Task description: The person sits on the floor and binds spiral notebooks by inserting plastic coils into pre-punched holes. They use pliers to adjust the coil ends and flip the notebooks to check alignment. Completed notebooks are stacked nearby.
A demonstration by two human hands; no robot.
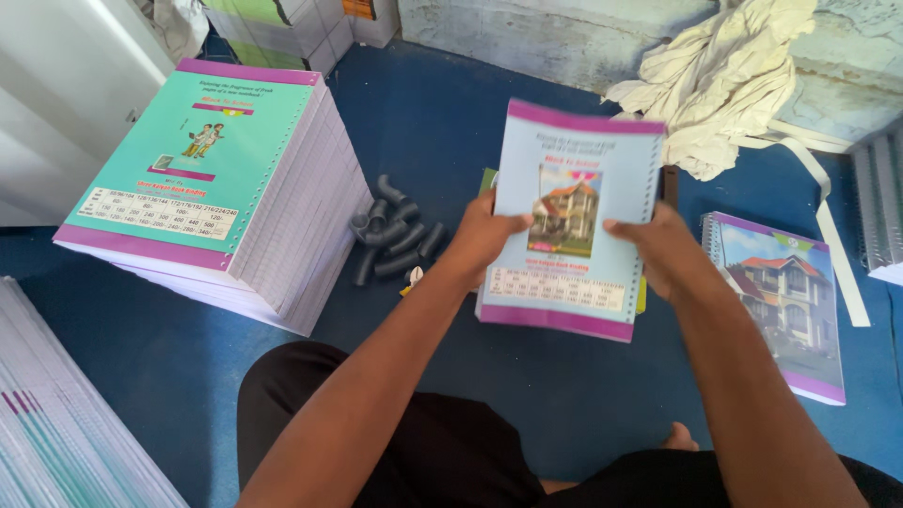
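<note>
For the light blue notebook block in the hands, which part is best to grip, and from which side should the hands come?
Grip the light blue notebook block at its two long side edges, near mid-height, one hand from each side, as the left hand and right hand do now. It is broad, flat and unbound, with punched holes along the right edge, so squeezing both sides likely keeps the sheets aligned.

A bindery workshop (floor-level): stacked punched notebooks (202, 179), paper scraps (729, 75).

No packages, labels, signs or screens show here, only printed notebook covers and paper stacks.
</note>
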